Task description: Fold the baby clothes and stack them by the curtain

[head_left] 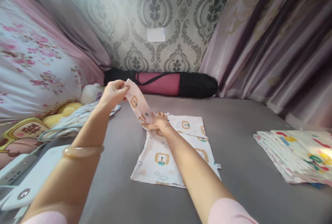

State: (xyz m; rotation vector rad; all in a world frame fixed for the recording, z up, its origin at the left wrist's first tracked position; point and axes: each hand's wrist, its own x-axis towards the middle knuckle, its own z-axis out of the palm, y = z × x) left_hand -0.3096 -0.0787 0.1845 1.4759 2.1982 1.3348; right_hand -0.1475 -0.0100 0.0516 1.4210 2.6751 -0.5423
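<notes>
On the grey bed sheet lies a white cloth printed with orange lion faces, partly folded, with a small tag at its right edge. My left hand pinches the raised end of a narrow, sleeve-like part and holds it up off the bed, toward the left. At the foot of that raised part, my right hand rests on the cloth with its fingers stretched out and somewhat apart. My right forearm covers some of the cloth's middle.
A stack of folded printed cloths lies at the right. A pink and black long bag lies along the wall. On the left are a floral pillow, a crumpled cloth, a white device and a power strip.
</notes>
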